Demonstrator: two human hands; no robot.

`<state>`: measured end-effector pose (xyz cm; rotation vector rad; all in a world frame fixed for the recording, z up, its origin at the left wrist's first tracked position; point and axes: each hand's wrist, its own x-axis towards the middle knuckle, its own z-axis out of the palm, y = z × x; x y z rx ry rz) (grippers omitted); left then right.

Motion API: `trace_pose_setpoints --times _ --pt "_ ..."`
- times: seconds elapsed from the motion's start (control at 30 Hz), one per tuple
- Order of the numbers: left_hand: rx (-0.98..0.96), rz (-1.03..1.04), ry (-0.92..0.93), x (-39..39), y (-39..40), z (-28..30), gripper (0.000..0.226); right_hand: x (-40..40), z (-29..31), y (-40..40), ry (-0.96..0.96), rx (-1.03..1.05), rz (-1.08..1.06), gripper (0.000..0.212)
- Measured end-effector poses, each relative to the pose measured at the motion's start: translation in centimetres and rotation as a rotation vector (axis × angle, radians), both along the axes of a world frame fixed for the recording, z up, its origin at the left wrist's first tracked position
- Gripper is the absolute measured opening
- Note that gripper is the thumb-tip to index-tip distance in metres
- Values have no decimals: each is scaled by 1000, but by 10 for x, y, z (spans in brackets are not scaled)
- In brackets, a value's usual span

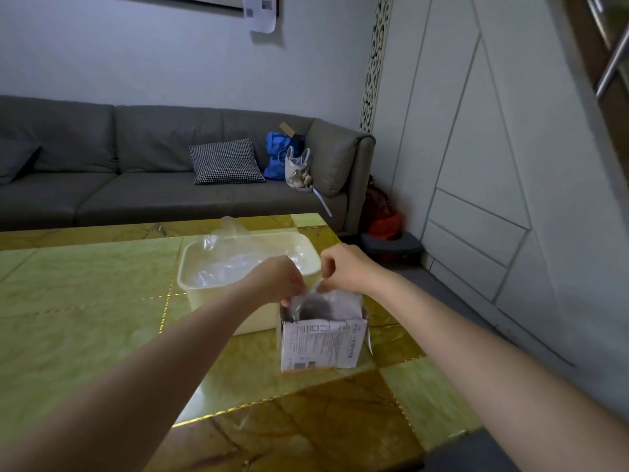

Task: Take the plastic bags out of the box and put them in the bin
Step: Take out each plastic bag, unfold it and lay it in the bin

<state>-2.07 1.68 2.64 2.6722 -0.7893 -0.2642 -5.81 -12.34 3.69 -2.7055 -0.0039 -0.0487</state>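
Both hands (282, 277) (343, 267) positioned directly above the open top of the small white printed cardboard box (323, 338). Fingertips of each hand curled and pressed onto the upper edge of a thin clear plastic bag (318, 291); pinched between them, apparently, though the film was too transparent to confirm how much of it was held. Bag body below the grip, mostly inside the box. Cream rectangular plastic bin (248, 284) just behind the grip, touching or nearly touching the box, already holding crumpled clear plastic bags (238, 260), one edge draped over the far rim.

Risks judged from this position:

- Slippage: narrow pinch on slick film; likely loss of hold during the lift.
- Box lifted or tipped with the bag: light, unrestrained box on a glossy green-and-gold tiled table (85, 318), no hand bracing it below the grip.
- Tearing: film caught on the ragged torn rim of the box beneath the fingers.
- Several bags dragged out together, some dropped short of the bin.
- Bags already in the bin displaced over its rim by careless placement.
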Motion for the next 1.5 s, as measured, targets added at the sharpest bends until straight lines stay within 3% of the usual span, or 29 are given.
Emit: trace_pose_setpoints --times 0.33,0.5,0.6,0.73,0.83,0.93,1.1,1.2,1.3,1.37,1.5 --pt "-245 198 152 6 -6 12 25 2 -4 -8 -108 86 4 33" --pt "-310 154 92 9 -8 20 19 3 -1 -2 52 71 45 30" --pt "-307 59 14 13 -4 25 11 -5 2 -1 139 392 -4 41" --pt "-400 -38 -66 19 7 29 17 4 8 -10 -47 873 -281 49" --pt "-536 -60 -85 19 11 35 24 7 8 -18 94 990 -409 44" --pt "-570 -79 -103 17 11 40 19 3 5 -15 235 1129 -319 47" --pt "-682 -15 95 12 14 37 39 4 15 -6 -91 1205 -285 6" --pt "-814 108 409 12 23 31 54 4 25 -4 -176 1255 -210 15" --pt "-875 134 746 11 28 29 25 3 34 2 -181 1148 -99 23" --pt "-880 98 762 13 28 27 5 6 39 7 -198 1049 -38 27" --pt "-964 103 736 23 35 25 8 15 57 15 -254 946 29 32"
